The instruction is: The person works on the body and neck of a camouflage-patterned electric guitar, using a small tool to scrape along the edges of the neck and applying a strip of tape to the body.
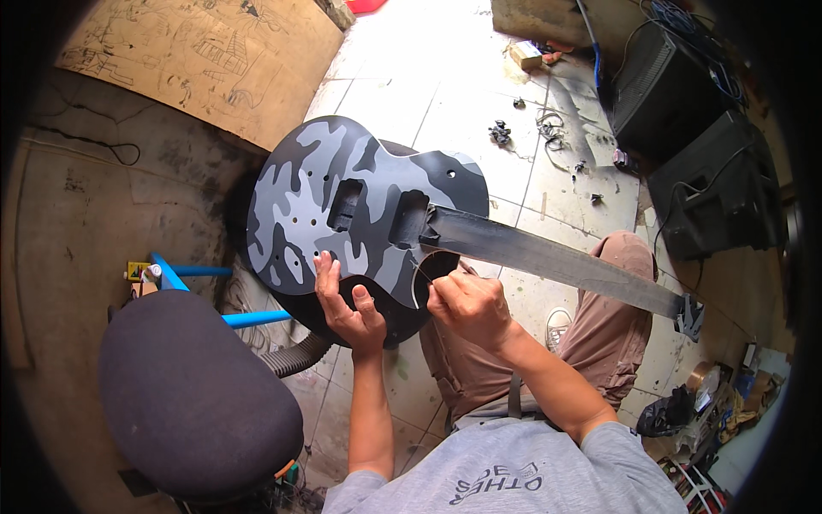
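An electric guitar body (291, 197) in black and grey camouflage paint lies tilted in front of me, with its neck (556, 253) pointing right toward my knee. Two dark rectangular pickup cavities and several small holes show in its top. At the near edge, my left hand (351, 304) is open, its fingers stretched over the rim and the thumb apart. My right hand (471, 310) is closed in a pinch beside the cutaway below the neck joint. A thin pale line curves along that cutaway edge close to the fingertips; whatever they pinch is too small to make out.
A dark padded stool seat (201, 394) stands at lower left, near blue tubes (257, 319). Black speaker boxes (664, 94) line the right side. Small dark parts (500, 132) lie on the tiled floor beyond the guitar. A drawn-on wooden board (205, 60) stands at upper left.
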### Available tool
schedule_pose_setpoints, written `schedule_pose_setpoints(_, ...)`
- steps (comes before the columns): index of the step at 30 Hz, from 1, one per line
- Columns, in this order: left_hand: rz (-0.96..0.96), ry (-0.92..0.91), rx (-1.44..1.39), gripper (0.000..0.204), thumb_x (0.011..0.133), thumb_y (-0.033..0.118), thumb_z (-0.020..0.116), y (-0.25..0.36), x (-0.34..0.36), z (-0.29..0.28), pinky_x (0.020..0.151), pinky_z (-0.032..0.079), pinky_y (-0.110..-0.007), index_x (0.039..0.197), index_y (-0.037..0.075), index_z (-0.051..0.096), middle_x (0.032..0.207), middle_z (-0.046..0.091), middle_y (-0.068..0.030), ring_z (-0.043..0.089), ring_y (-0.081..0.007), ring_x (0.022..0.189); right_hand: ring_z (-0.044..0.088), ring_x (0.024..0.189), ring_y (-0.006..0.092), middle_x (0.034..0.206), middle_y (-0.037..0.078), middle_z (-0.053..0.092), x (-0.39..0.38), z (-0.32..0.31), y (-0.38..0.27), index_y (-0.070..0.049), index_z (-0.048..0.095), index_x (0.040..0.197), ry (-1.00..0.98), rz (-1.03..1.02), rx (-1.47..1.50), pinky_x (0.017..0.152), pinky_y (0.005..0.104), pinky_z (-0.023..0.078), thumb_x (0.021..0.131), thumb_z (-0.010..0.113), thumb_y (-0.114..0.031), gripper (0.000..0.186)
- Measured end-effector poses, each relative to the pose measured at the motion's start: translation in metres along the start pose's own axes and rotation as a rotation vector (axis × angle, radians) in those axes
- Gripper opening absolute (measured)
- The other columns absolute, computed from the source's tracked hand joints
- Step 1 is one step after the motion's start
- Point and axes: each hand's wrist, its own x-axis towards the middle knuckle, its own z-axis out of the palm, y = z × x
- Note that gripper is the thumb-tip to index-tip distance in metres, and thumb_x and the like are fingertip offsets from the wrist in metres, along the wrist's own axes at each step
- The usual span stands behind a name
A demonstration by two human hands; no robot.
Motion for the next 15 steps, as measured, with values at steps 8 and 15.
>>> schedule_pose_setpoints(8, -0.008, 0.001, 0.006, 0.043, 0.105, 0.023, 0.046, 0.001, 0.0, 0.001, 0.12, 0.035, -0.05, 0.138, -0.003, 0.053, 0.148, 0.055, -0.0229, 0.045, -0.0418, 0.145, 0.063, 0.053, 0.0252, 0.067, 0.009, 0.06, -0.009, 0.004, 0.008, -0.007, 0.062, 0.08, 0.084, 0.041, -0.026, 0.049, 0.0356, 0.05, 0.082, 0.075, -0.005, 0.013)
schedule_pose_setpoints(15, -0.005, 0.004, -0.005, 0.042, 0.105, 0.023, 0.047, 0.002, 0.001, 0.0, 0.12, 0.034, -0.05, 0.137, -0.004, 0.053, 0.148, 0.055, -0.0229, 0.045, -0.0417, 0.145, 0.058, 0.051, 0.025, 0.063, 0.006, 0.053, -0.011, 0.008, 0.017, -0.008, 0.055, 0.072, 0.154, 0.108, -0.073, 0.051, 0.0354, 0.05, 0.084, 0.073, -0.007, 0.022)
